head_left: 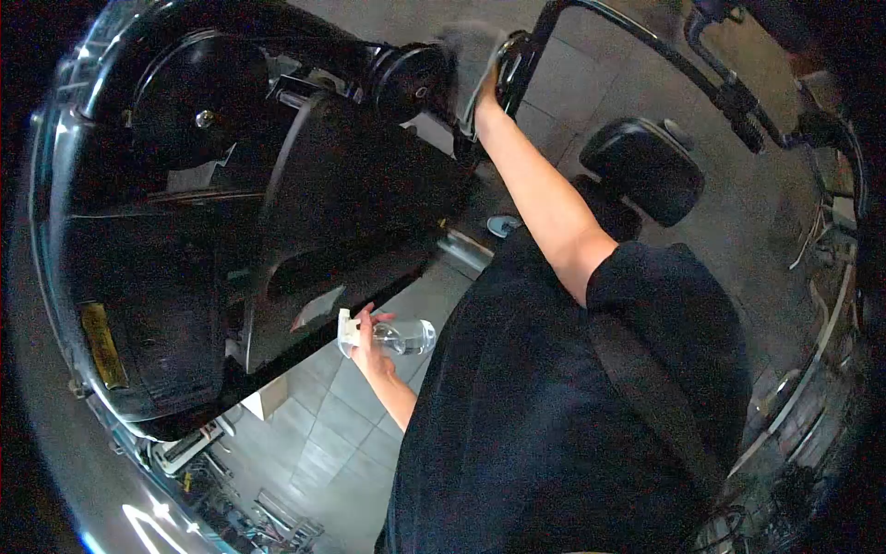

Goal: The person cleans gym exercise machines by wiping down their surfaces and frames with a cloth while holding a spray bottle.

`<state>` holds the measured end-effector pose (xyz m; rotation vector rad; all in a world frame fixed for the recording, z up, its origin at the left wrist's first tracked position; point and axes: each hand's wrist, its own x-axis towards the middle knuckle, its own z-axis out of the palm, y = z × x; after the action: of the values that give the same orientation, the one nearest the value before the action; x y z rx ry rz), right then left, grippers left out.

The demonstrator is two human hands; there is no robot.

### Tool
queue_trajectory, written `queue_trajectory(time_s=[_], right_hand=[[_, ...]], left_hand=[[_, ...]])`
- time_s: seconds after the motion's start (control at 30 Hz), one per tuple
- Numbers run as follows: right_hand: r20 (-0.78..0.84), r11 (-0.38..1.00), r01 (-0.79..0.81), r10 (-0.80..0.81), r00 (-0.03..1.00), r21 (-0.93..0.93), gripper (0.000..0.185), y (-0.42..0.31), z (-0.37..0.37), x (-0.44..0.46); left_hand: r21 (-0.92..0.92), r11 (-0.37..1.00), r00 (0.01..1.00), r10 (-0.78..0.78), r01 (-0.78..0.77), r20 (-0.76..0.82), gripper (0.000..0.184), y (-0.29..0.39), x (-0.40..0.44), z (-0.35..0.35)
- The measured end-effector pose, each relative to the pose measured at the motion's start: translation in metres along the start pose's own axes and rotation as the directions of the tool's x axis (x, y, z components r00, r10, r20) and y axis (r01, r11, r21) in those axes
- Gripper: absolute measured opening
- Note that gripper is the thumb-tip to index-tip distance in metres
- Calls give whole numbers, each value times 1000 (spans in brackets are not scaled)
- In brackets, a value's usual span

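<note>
My left hand [369, 343] is wrapped around the neck of a clear spray bottle [406, 337] with a white trigger head. The bottle lies sideways, in front of the lower edge of a black machine [360, 185]. My right arm reaches up to the machine's far end. There my right hand [489, 103] is closed on a pale grey cloth [478, 78], partly blurred, beside a round black part [411, 83]. Most of its fingers are hidden behind the cloth and the black frame.
A black padded seat [646, 171] stands at the right of the machine. Curved black bars [646, 42] cross the top right. Grey floor tiles [323, 443] show below, with a white box [266, 399] beneath the machine. More metal equipment lines the right edge and lower left.
</note>
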<state>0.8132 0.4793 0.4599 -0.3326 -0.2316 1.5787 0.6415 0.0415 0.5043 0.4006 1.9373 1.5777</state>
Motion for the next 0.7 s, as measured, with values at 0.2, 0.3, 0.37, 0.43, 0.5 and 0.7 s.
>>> queue_trajectory(time_s=[0.2, 0.3, 0.37, 0.43, 0.5, 0.7], right_hand=[[-62, 934, 255, -278, 958, -252, 40, -2, -77, 40], [146, 752, 373, -353, 924, -543, 28, 41, -50, 18], [116, 794, 300, -282, 952, -529, 28, 60, -60, 19], [74, 861, 146, -126, 989, -487, 29, 87, -88, 13], [51, 886, 57, -38, 998, -460, 30, 118, -135, 4], [-185, 954, -136, 88, 979, -267, 39, 156, -198, -34]], left_hand=[[-52, 996, 994, -78, 75, -71, 46, -46, 19, -32], [-55, 991, 989, -126, 121, -82, 46, -46, 21, -37], [78, 980, 983, -179, 182, -47, 46, -32, 16, -33], [54, 981, 982, -181, 184, -58, 47, -28, 12, -28], [30, 983, 981, -181, 183, -69, 47, -24, 10, -26], [59, 981, 979, -176, 183, -104, 42, -12, 5, -10]])
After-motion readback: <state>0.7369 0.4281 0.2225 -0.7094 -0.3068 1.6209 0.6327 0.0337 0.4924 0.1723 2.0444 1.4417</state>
